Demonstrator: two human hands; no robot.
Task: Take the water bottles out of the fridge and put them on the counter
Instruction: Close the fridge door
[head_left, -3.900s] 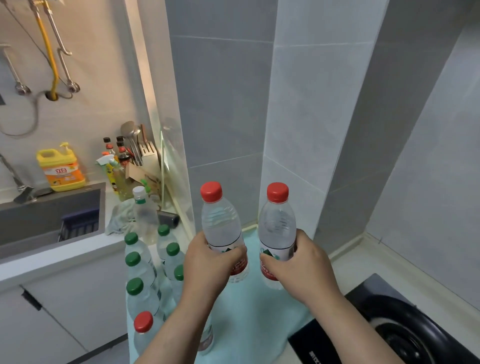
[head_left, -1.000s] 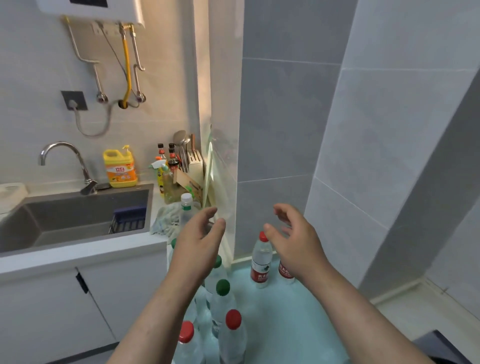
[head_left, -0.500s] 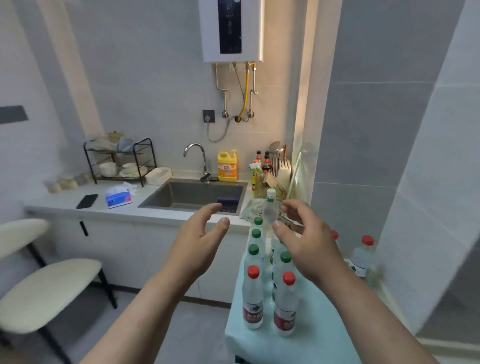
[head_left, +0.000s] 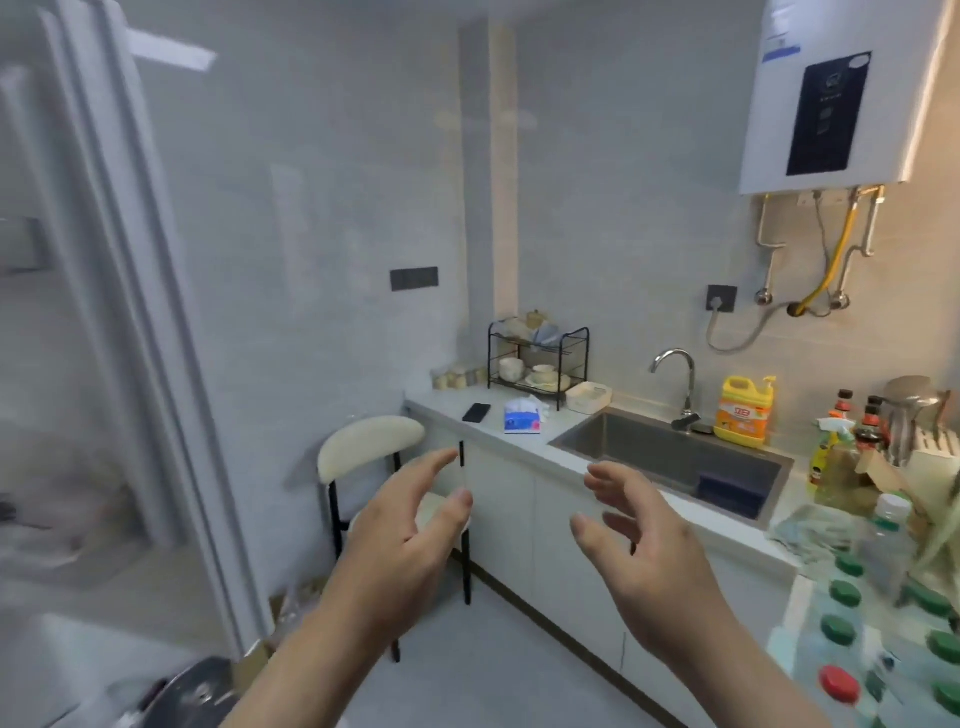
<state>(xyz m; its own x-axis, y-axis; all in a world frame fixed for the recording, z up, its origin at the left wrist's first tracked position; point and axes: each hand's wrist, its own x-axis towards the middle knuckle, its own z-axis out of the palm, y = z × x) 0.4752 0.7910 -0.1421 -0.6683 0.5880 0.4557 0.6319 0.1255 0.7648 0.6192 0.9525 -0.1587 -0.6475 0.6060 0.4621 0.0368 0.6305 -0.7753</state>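
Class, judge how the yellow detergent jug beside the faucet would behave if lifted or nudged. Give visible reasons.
The yellow detergent jug looks broad-based, so a nudge would probably slide it rather than tip it. Its moulded handle suggests an easy, rigid lift. Standing by the sink, it may be slippery.

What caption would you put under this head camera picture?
Empty left hand and right hand hover open before the sink, water bottles at right.
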